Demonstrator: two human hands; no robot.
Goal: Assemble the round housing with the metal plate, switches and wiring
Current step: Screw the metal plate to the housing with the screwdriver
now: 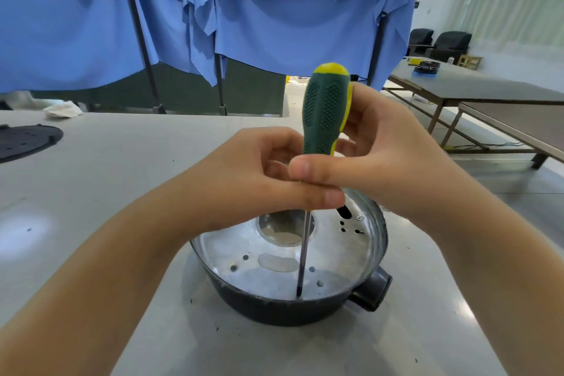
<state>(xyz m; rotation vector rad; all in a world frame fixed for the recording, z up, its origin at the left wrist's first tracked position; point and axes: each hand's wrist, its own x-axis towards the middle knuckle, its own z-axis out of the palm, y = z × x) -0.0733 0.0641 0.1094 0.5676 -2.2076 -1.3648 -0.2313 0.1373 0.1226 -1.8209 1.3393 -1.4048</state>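
Sitting on the grey table (128, 192) at about 6 o'clock in the view, the round housing (293, 308) is a dark bowl-shaped shell with a stubby dark socket (374, 290) sticking out at its 4 o'clock side. The metal plate (335, 253) lies inside it, shiny, with a large round opening at its middle and small holes scattered over it. A screwdriver (325, 110) with a green and yellow handle stands nearly upright above the plate, its thin shaft reaching down to the plate's near edge at 6 o'clock, tip touching there. The left hand (244, 174) curls its fingers round the bottom of the handle and the top of the shaft. The right hand (384, 149) grips the handle from the 3 o'clock side, thumb laid across the front. A black perforated disc (24, 140) lies on the table at 9 o'clock. Blue cloth (274, 9) hangs behind at 12 o'clock, and further tables (488, 88) stand at 2 o'clock.
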